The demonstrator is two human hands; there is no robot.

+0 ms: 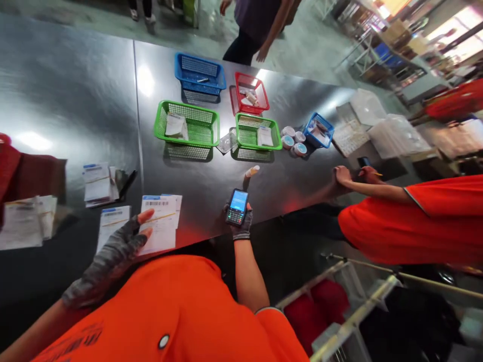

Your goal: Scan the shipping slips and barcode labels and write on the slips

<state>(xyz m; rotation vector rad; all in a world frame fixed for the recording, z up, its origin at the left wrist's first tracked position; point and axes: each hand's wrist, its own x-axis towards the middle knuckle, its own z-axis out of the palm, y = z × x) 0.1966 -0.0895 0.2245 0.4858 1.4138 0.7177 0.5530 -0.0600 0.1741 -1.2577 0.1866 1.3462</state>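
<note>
My right hand point(239, 226), in a grey fingerless glove, grips a black handheld barcode terminal point(237, 207) with a lit blue screen and a keypad. My left hand point(121, 249), in a patterned grey fingerless glove, is open, its fingertips over a stack of printed barcode sheets point(160, 223). I cannot tell whether those fingers touch the paper. A small capped bottle point(252, 171) lies on the steel table point(181, 188) just beyond the terminal. Another sheet point(113, 226) lies to the left of my left hand.
Green, red and blue mesh baskets point(186, 123) holding papers and small items stand across the table, beside several round tins point(292, 141). A co-worker's orange-sleeved arm point(377, 188) reaches in from the right. Plastic-wrapped packs point(396, 136) lie at the far right; another person point(252, 25) stands beyond.
</note>
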